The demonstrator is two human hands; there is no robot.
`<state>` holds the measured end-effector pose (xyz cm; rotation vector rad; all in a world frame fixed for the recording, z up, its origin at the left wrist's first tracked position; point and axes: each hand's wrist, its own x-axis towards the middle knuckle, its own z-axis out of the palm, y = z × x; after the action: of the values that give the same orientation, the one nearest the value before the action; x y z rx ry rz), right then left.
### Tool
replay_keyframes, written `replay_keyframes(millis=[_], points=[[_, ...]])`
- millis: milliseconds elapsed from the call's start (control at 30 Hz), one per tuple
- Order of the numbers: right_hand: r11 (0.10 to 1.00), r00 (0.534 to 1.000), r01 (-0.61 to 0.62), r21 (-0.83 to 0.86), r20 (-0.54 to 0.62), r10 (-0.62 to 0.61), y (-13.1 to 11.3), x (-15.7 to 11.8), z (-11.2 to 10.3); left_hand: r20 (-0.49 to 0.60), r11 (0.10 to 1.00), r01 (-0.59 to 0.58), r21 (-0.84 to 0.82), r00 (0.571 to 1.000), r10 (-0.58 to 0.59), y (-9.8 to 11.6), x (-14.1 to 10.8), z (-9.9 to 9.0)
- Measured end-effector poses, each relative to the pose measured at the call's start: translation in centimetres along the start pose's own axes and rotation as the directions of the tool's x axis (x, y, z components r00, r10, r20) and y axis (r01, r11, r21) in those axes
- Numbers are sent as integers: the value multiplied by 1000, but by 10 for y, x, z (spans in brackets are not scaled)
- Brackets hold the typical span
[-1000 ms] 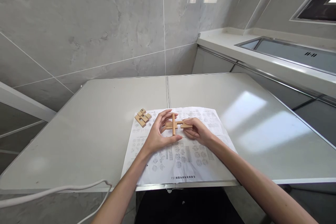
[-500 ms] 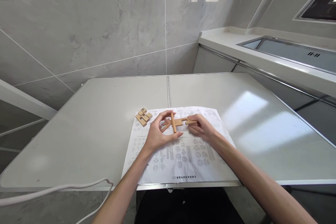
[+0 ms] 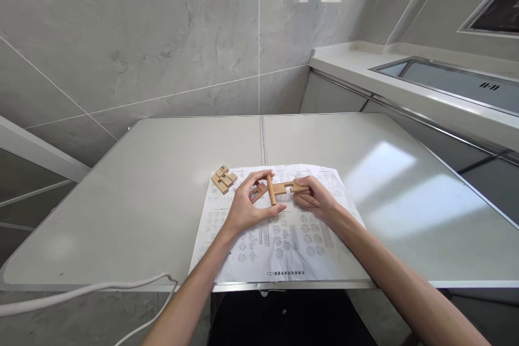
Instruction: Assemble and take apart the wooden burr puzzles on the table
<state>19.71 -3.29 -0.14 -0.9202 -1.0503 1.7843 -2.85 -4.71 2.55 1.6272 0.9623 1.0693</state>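
Observation:
My left hand [image 3: 248, 204] grips a wooden puzzle piece [image 3: 271, 190] that stands nearly upright, its ends between thumb and fingers. A second, notched wooden piece [image 3: 279, 188] crosses behind it, and its right end is pinched by my right hand [image 3: 310, 193]. Further left, part of a wooden piece [image 3: 258, 192] shows inside the curl of my left hand; whether it is separate I cannot tell. Both hands are held over a printed sheet [image 3: 251, 267] covered with small puzzle diagrams.
Several wooden blocks [image 3: 223, 179] lie grouped at the sheet's upper left corner. The sheet rests on a pale table [image 3: 133, 200] with a seam down its middle. A white cable [image 3: 101, 287] crosses the front left edge. A counter with a sink [image 3: 446, 84] stands at the right.
The view has shifted slightly. My hands hold the same pieces in nearly the same pose; the upright piece leans a little more to the left at its top.

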Motion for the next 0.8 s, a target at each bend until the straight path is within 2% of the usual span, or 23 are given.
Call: replay_keyframes(millis=[100,300,367,467,533,667,800], points=[[1000,1000,11,1,-11,-11,2,1,0,-47,997,-43,64,998,46,0,-1,1],[1000,1000,15,16,1,-15,5,1,0,32,999,-35,28,999,35,-1,-2,-1],[999,1000,21,27,0,-21,5,1,-2,20,997,-43,63,999,41,-2,-1,-2],[996,998,61,59,-34,-59,2,0,-9,-169,987,-24,156,984,51,-6,1,-7],[990,991,111,86,-78,-105,0,-1,-15,-318,986,-23,166,945,76,-9,2,-12],[979,978,170,110,-138,-154,-2,-1,-19,-256,984,-48,169,963,91,-14,2,-16],[980,975,180,85,-149,-166,0,2,-11,-250,945,-2,328,964,89,-15,-1,-9]])
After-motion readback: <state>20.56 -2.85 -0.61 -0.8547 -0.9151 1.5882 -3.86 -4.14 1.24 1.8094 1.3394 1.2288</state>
